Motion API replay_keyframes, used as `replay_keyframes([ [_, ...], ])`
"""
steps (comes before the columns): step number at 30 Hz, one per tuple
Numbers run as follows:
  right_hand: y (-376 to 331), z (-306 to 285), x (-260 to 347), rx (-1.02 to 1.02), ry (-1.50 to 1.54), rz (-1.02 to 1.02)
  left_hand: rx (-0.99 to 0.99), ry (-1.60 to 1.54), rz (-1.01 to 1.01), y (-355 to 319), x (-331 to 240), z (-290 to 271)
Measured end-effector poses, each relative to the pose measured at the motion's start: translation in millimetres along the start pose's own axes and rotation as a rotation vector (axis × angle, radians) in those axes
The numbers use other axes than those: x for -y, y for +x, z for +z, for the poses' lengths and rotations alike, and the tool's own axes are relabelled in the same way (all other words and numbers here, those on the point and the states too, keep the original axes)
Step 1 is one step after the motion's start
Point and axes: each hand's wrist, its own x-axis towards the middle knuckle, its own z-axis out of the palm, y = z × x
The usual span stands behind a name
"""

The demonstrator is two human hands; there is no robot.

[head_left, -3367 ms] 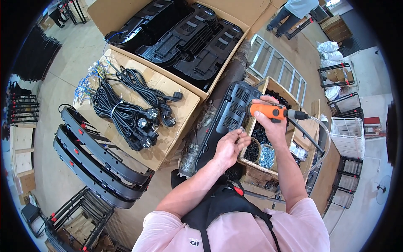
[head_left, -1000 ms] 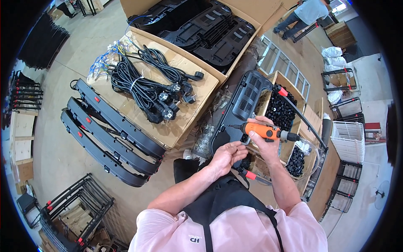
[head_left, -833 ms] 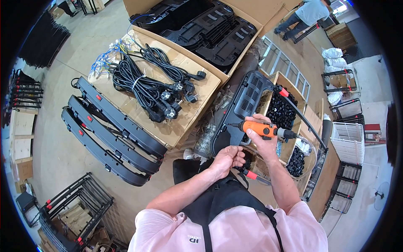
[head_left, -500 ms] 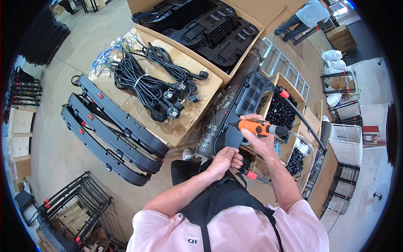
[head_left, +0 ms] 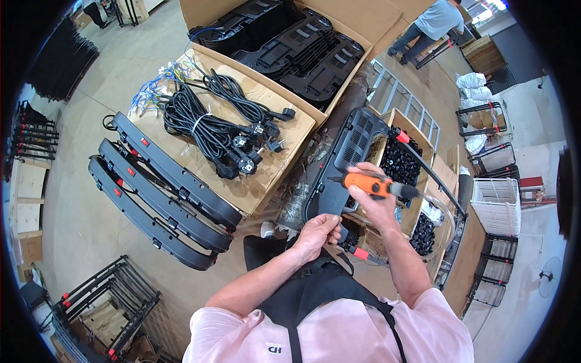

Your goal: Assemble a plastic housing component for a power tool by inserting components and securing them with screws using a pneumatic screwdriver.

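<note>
My right hand (head_left: 378, 209) is wrapped round an orange and black power screwdriver (head_left: 368, 183), held level with its tip pointing left. Under that tip lies a long black plastic housing (head_left: 361, 138) with rows of vent slots in its far half. At the near end of the housing is my left hand (head_left: 316, 236), its thumb and fingers pinched together. Whatever they pinch is too small or too hidden to make out. A black tube frame with red sleeves (head_left: 402, 137) reaches along the housing's right side.
Bundled black power cables (head_left: 196, 118) lie on a cardboard box (head_left: 266, 187) to the left. Several curved black housings (head_left: 166, 172) lean beside it. An open carton (head_left: 331, 109) holds black mouldings. Wooden bins (head_left: 417, 121) of small black parts sit right. A person (head_left: 436, 24) stands far right.
My left fingers have drawn into a tighter pinch at the housing's near end. The screwdriver's rear has swung slightly and is blurred. The whole view has shifted a little.
</note>
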Motion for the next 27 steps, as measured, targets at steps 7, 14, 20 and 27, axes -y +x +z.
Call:
replay_keyframes([
  [7, -41.6, -25.9, 25.4, -0.065, 0.186, 0.079, -0.150, -0.339, 0.040, 7.4, -4.1, -2.5],
  [14, -60.3, -36.9, 17.6, -0.109, 0.237, 0.074, -0.145, -0.212, 0.053, 5.8, -12.5, 2.3],
  [20, -67.0, -45.2, 10.0, -0.093, 0.258, 0.095, -0.104, -0.123, 0.097, 4.2, -3.6, 5.5],
  [27, -66.7, -48.0, 11.1, -0.088, 0.284, 0.118, -0.070, -0.064, 0.077, 0.9, -1.8, 3.8],
])
